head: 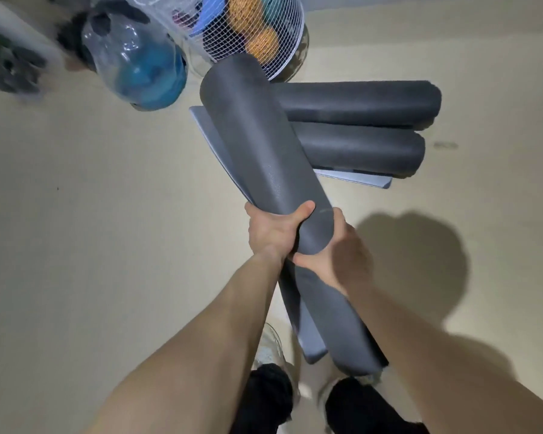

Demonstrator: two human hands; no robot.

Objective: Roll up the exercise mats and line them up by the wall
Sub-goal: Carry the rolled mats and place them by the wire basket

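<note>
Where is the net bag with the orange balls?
The net bag sits top middle of the head view, just past the far end of the held mat, right of the clear plastic bag.

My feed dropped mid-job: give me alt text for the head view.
The left hand and right hand grip a rolled grey mat above the floor. Two more rolled mats lie side by side beyond it, near a mesh basket of balls.

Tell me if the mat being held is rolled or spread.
Rolled: held mat is a dark cylinder in the left hand and right hand, loose edge showing.
</note>
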